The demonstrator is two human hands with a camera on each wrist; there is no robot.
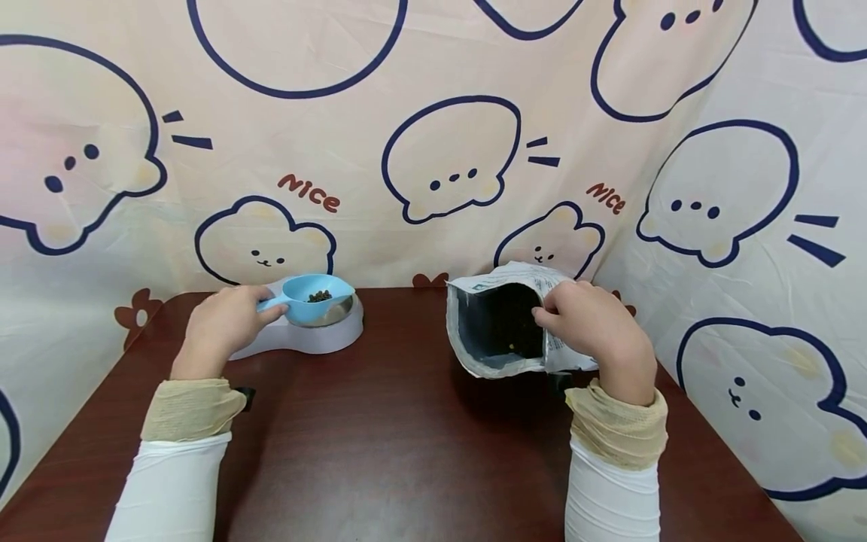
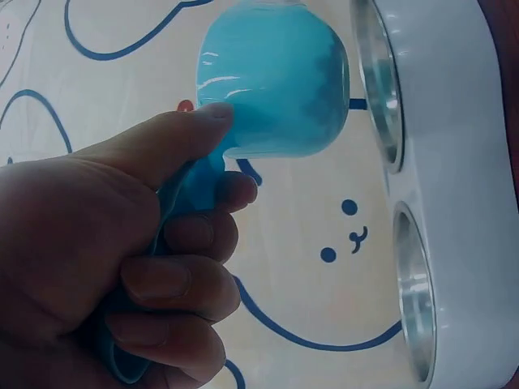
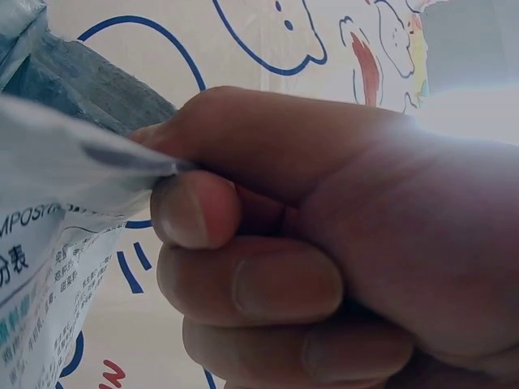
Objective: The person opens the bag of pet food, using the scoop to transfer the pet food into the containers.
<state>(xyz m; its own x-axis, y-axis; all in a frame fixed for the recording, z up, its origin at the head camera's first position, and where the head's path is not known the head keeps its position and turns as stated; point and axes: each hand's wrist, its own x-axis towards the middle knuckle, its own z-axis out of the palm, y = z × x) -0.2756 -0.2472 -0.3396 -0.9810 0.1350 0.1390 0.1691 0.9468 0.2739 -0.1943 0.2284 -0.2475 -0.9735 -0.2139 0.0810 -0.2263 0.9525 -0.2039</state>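
My left hand point(image 1: 223, 324) grips the handle of a blue scoop point(image 1: 298, 292), its fingers curled round it in the left wrist view. Small brown pellets point(image 1: 320, 296) lie in the scoop, which is held above a white double pet bowl stand point(image 1: 325, 340) with metal bowls point(image 2: 415, 292). On the right, my right hand point(image 1: 592, 324) pinches the rim of an opened white bag point(image 1: 497, 366) between thumb and finger. The bag tilts with its mouth toward me, and dark contents point(image 1: 518, 320) show inside. Printed text point(image 3: 24, 259) covers the bag's outside in the right wrist view.
A dark brown table point(image 1: 406, 436) carries the bowl stand at the far left and the bag at the right. Behind and to the sides hangs a pale cloth point(image 1: 366, 248) with cartoon outlines, close to the table's far edge.
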